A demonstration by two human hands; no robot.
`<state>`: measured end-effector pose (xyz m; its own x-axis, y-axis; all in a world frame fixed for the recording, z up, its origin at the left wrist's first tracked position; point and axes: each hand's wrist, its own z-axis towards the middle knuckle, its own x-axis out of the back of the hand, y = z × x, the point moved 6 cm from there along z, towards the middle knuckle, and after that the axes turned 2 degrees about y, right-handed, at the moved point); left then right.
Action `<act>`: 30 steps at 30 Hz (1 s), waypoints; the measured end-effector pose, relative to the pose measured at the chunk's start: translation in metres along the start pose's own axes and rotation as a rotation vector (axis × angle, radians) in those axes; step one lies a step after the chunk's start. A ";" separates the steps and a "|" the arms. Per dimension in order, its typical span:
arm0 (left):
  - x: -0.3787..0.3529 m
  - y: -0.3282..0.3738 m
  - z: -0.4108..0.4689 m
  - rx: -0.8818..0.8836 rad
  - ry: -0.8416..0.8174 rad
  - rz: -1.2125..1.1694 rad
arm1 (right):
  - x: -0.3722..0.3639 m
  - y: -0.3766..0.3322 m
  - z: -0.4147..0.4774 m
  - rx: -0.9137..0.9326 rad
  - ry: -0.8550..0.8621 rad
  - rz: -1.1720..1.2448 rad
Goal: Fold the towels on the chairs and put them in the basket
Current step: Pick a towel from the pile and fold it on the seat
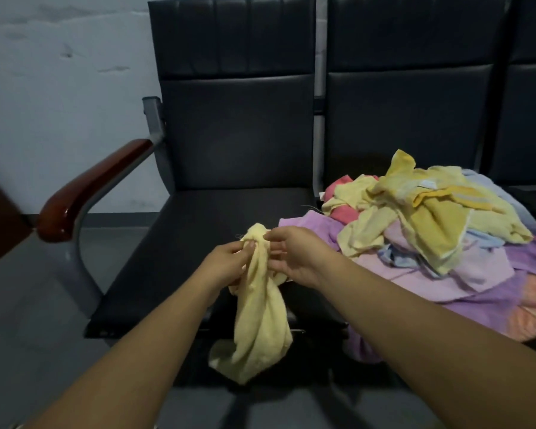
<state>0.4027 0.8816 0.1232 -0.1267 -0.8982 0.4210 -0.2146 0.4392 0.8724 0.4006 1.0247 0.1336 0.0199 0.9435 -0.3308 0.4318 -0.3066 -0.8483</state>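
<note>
A crumpled pale yellow towel (260,320) hangs in the air over the front of the left black seat (180,243). My left hand (226,264) pinches its bunched top from the left, and my right hand (294,255) pinches the same top from the right. The towel's lower end droops past the seat's front edge. A heap of unfolded towels (430,230), yellow, purple, pink, coral and light blue, covers the neighbouring seat to the right and spills a little onto the left one. No basket is in view.
The row of black padded chairs has tall backrests (239,119). A brown wooden armrest (87,190) on a grey metal frame sticks out at the left. Behind it is a pale wall (59,72), with grey floor (28,320) below.
</note>
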 end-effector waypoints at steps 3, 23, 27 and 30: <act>0.006 0.011 -0.001 -0.053 0.118 -0.107 | 0.000 -0.003 0.003 0.021 0.001 0.012; 0.017 0.028 -0.001 0.056 0.122 -0.675 | 0.011 -0.012 -0.011 -0.074 -0.132 -0.034; 0.032 0.016 0.001 0.159 0.161 -0.745 | 0.014 -0.025 -0.011 -0.006 -0.152 0.183; 0.041 0.024 0.001 0.080 0.036 -0.728 | 0.020 -0.031 -0.012 0.014 -0.135 0.266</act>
<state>0.3910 0.8551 0.1610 0.1068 -0.9625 -0.2492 -0.3025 -0.2702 0.9141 0.3987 1.0545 0.1588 0.0104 0.8051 -0.5931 0.4151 -0.5430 -0.7299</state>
